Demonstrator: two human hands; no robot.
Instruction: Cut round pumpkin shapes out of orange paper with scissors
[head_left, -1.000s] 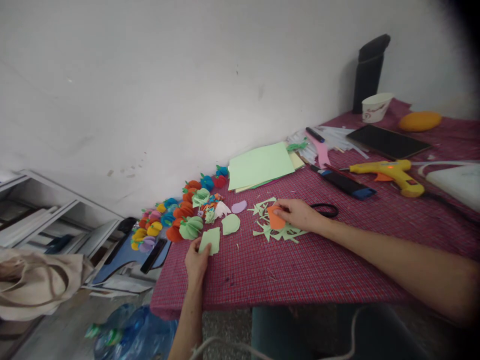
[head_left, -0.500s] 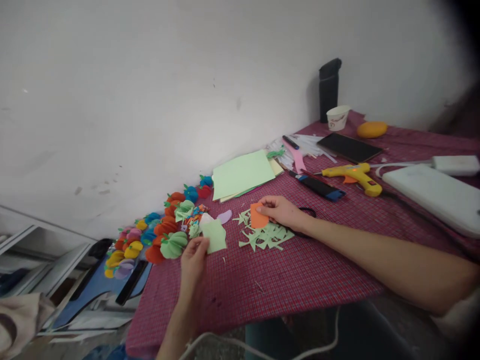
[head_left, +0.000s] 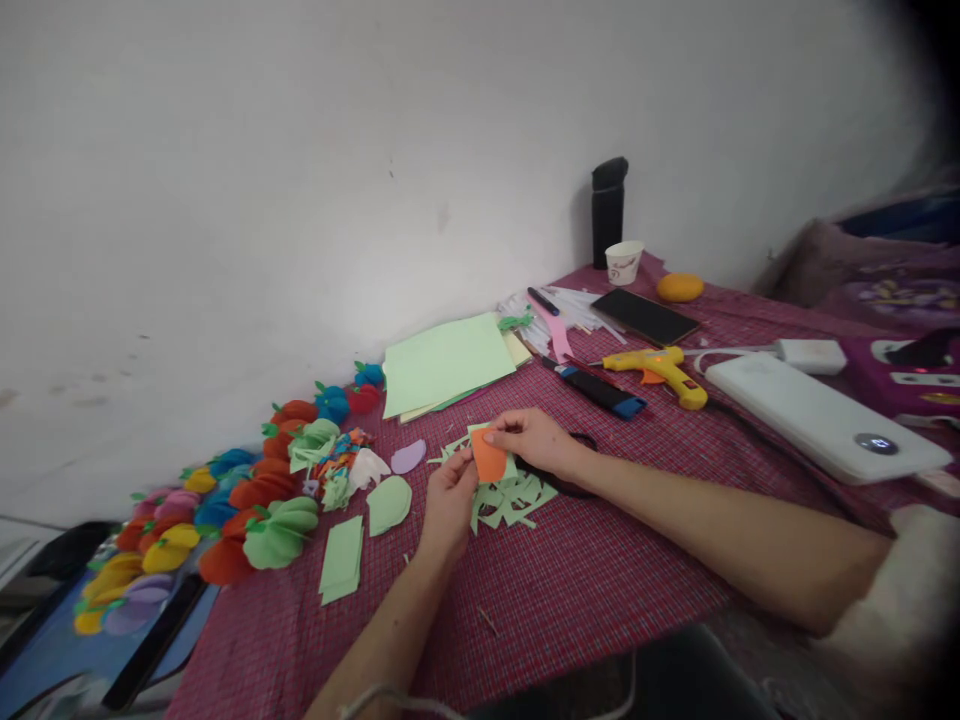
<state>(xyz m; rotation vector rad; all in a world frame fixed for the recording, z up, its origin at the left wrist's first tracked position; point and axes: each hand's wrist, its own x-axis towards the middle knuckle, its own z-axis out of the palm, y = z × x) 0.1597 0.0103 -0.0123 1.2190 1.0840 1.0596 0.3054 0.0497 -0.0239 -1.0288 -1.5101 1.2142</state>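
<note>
My left hand point(head_left: 451, 492) and my right hand point(head_left: 536, 442) meet above a heap of green paper scraps point(head_left: 501, 512). My right hand, fingers closed, pinches a small orange paper piece point(head_left: 490, 460) with one rounded end. Behind it lies a light green paper piece point(head_left: 511, 468), its edges showing around the orange one. The closed fingers of my left hand grip the lower left edge of these papers. Left of my hands are rounded green paper cut-outs point(head_left: 390, 505), a stack of green paper rectangles point(head_left: 342, 562) and a lilac paper cut-out point(head_left: 409, 457).
Colourful paper pumpkins point(head_left: 281, 532) line the left side. Green paper sheets point(head_left: 450, 365) lie by the wall. To the right are a blue-black cutter point(head_left: 600, 390), a yellow glue gun point(head_left: 660, 370), a phone point(head_left: 645, 316), a white power bank point(head_left: 810, 410) and a paper cup point(head_left: 624, 262).
My left hand has carried the green paper right to meet the orange piece in my right hand. The view has shifted, revealing green rectangles and rounded cut-outs on the table's left.
</note>
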